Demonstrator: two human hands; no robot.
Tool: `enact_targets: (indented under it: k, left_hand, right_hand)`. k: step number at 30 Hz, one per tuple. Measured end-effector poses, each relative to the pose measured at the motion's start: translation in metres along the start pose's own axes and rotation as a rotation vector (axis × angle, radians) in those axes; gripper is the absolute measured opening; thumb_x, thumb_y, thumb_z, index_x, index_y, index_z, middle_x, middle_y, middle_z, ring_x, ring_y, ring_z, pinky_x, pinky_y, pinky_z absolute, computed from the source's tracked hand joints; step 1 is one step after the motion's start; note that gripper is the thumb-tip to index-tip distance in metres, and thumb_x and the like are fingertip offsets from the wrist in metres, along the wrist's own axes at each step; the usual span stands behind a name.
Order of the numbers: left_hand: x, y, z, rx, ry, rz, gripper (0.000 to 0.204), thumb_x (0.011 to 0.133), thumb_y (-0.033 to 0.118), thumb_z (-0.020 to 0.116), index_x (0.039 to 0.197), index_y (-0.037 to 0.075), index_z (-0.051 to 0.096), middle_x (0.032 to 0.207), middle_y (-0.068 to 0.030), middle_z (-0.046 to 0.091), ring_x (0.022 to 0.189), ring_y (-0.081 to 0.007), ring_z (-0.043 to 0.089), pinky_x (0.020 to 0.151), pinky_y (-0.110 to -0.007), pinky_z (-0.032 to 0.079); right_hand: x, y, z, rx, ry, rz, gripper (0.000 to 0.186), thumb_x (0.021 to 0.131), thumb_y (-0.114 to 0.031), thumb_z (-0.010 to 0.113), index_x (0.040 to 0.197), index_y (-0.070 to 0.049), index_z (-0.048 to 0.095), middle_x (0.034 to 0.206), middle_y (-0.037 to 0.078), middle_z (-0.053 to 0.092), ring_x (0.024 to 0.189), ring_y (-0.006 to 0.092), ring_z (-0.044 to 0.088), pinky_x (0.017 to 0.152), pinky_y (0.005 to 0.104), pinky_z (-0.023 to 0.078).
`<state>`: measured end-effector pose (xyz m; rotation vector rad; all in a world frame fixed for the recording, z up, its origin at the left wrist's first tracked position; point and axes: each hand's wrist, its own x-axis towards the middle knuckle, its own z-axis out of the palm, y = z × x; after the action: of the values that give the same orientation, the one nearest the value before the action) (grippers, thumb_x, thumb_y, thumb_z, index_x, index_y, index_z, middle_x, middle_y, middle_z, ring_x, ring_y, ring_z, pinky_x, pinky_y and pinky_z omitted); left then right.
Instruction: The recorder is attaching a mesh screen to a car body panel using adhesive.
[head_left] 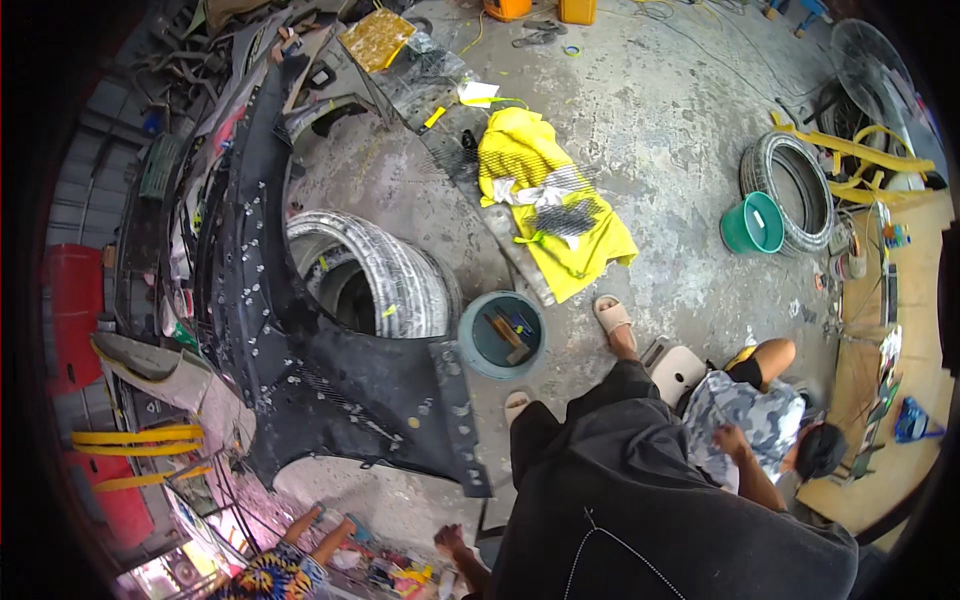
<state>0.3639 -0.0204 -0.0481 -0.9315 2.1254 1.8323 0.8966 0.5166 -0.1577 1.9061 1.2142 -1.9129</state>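
My left hand (450, 540) hangs at the lower middle with fingers loosely curled but apart and nothing visible in them. It is just below the corner of a long black vehicle panel (370, 400), spotted with pale patches. My right hand (730, 440) is at my right side, over the camouflage shirt of a crouched co-worker, with fingers curled; what they hold, if anything, is too small to make out. A stack of whitened tyres (400, 290) shows through the panel's arch. A grey-green bucket (535, 350) with tools stands beside the panel, in front of my feet.
The co-worker (820, 450) is close on my right, by a wooden board (830, 490). Another person (280, 570) is at lower left. Yellow fabric (600, 250) lies ahead. A green bucket (740, 230) and tyre (818, 190) are at right. Parts (70, 310) crowd the left.
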Motion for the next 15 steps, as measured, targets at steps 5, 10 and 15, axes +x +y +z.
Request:
enact_targets:
  k: [5,10,15]
  left_hand:
    - [-0.094,-0.043,0.051,0.325,-0.122,0.045,0.021,0.094,0.019,0.059,0.079,0.005,0.059,0.074,-0.0071,0.061,0.058,-0.0175,0.059,0.049,-0.031,0.049]
    - [-0.17,-0.087,0.115,0.548,-0.225,0.099,0.016,0.09,0.019,0.063,0.081,0.005,0.064,0.078,-0.006,0.064,0.061,-0.0178,0.061,0.053,-0.033,0.051]
    - [-0.177,-0.1,0.151,0.785,-0.346,0.203,0.013,0.087,0.018,0.068,0.084,0.006,0.069,0.082,-0.0049,0.067,0.064,-0.0181,0.062,0.056,-0.035,0.053]
  right_hand:
    - [0.04,-0.231,-0.053,-0.231,0.298,-0.327,0.025,0.097,-0.023,0.061,0.108,-0.002,0.068,0.079,0.004,0.065,0.067,0.0122,0.059,0.061,0.0273,0.05]
    - [0.068,-0.334,-0.077,-0.252,0.281,-0.3,0.031,0.097,-0.021,0.062,0.119,0.001,0.064,0.085,0.007,0.068,0.072,0.0128,0.062,0.065,0.0263,0.048]
    - [0.084,-0.344,-0.04,-0.336,0.165,-0.281,0.03,0.097,-0.024,0.061,0.119,-0.004,0.064,0.087,0.006,0.071,0.071,0.0133,0.064,0.059,0.0277,0.047]
